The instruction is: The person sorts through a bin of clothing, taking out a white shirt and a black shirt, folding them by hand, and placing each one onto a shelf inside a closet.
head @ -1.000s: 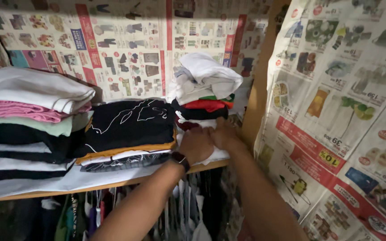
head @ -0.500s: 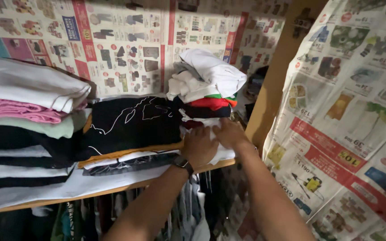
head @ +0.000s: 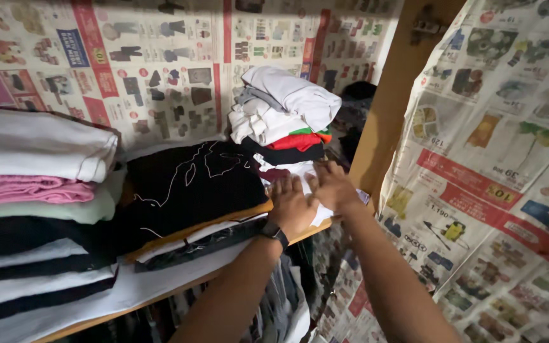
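Note:
My left hand (head: 291,204) lies flat, fingers spread, on the white cloth (head: 306,173) at the bottom of the right-hand pile of folded clothes (head: 284,121). My right hand (head: 332,185) presses on the same white cloth just to the right, its fingers pointing in under the pile. That pile has dark, red, green and white pieces, with a loosely folded white garment on top. A dark watch (head: 276,233) sits on my left wrist. Neither hand grips anything.
A black garment with white line drawing (head: 189,184) tops the middle stack. A tall stack of white, pink, pale green and striped clothes (head: 33,203) stands at the left. The wooden shelf (head: 179,289) and wooden post (head: 389,101) are lined with newspaper (head: 497,159). Clothes hang below.
The view has tilted and shifted left. Both hands stayed on the white cloth at the pile's base and slid slightly further in.

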